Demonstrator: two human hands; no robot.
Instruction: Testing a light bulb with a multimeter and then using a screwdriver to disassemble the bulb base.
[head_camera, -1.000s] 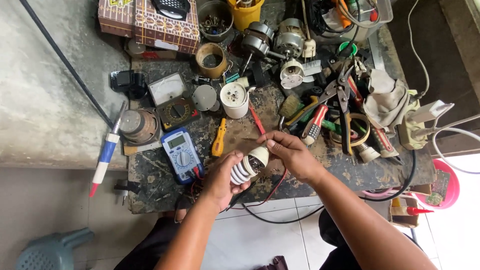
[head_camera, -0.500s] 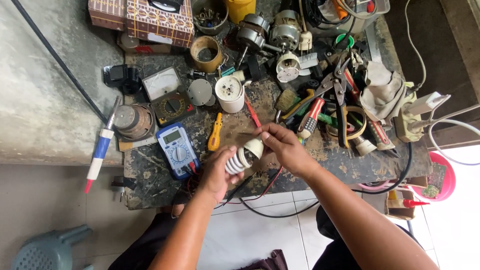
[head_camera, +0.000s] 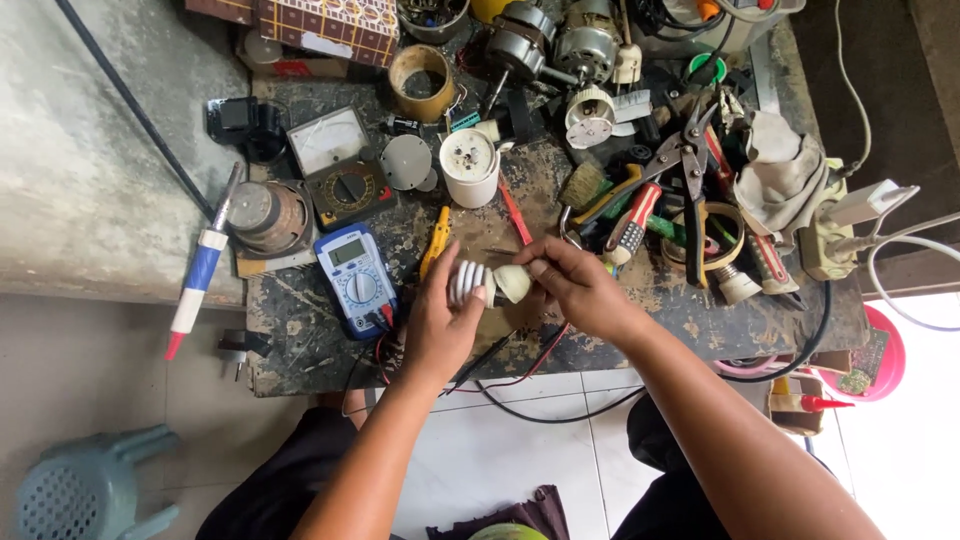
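Cluttered, grimy workbench fills the upper frame. At centre I see both hands on a compact fluorescent bulb (head_camera: 488, 282): left hand (head_camera: 440, 322) wrapped around its white spiral tubes, right hand (head_camera: 575, 285) pinching the cream base. I judge it light, with fragile glass; the plastic base seems the safer hold. Blue multimeter (head_camera: 355, 275) lies left.
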